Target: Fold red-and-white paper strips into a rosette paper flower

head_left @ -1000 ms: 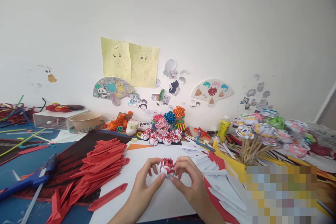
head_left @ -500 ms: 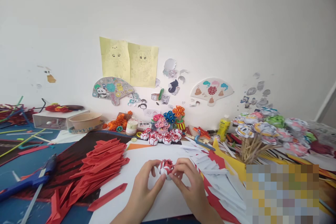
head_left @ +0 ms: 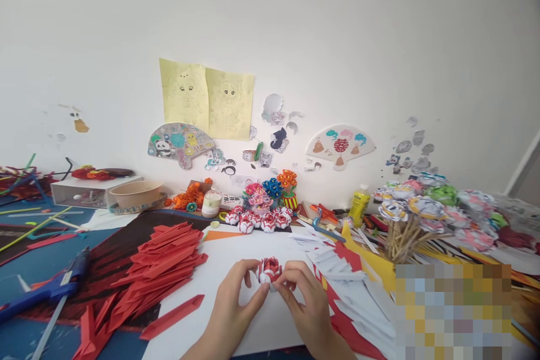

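Note:
A small red and white folded-paper flower (head_left: 269, 270) is held just above a white paper sheet (head_left: 228, 326). My left hand (head_left: 237, 298) pinches its left side between thumb and fingers. On the other side, the fingertips of my right hand (head_left: 301, 295) press together against the petals. Its underside is partly hidden by my fingers. Folded red paper strips (head_left: 162, 270) lie heaped to the left of the sheet, with one lone red strip (head_left: 172, 316) on its edge. Folded white paper strips (head_left: 350, 287) spread out on the right.
Several finished red and white flowers (head_left: 269, 221) stand behind the sheet, near a white jar (head_left: 211, 204). A blue glue gun (head_left: 54, 289) lies at left. Paper flowers on sticks (head_left: 409, 236) and a yellow bottle (head_left: 359, 207) stand at right. A beige bowl (head_left: 135, 194) sits back left.
The flower and both hands have shifted very slightly to the right. Both hands keep their grip on it.

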The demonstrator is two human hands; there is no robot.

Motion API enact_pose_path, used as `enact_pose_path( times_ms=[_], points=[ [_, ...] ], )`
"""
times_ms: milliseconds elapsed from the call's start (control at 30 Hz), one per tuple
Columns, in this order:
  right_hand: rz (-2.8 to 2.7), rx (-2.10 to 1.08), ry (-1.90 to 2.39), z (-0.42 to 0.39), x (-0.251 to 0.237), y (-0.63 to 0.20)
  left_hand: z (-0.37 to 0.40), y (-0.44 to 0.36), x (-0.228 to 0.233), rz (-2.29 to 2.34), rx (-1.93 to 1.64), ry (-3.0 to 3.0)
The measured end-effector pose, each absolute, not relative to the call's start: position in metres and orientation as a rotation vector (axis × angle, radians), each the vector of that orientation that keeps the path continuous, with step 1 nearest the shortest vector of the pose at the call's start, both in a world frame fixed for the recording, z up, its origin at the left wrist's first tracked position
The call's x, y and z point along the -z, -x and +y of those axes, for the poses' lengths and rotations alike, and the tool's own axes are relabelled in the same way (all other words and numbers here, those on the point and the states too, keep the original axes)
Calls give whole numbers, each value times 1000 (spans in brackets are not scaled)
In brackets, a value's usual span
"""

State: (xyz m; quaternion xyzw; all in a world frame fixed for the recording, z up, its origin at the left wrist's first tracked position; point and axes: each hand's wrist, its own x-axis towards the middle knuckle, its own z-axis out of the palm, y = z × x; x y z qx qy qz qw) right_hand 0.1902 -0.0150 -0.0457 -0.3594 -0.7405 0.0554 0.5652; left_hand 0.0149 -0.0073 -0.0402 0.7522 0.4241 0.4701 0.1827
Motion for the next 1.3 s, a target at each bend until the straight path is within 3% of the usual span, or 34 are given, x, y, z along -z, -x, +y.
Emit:
enact_pose_path(
  times_ms=[233,733,1300],
  points=[
    [-1709,-263,862,-18,38,-189,-7,-16,41,1180,-1305,-2046],
    [-1279,-1166,850,-11,28,-183,-7,-14,38,1160,-1358,-1973],
    [-1366,-1193,689,-9,33,-187,-5,-11,41,1085,-1327,-2084]
  ],
)
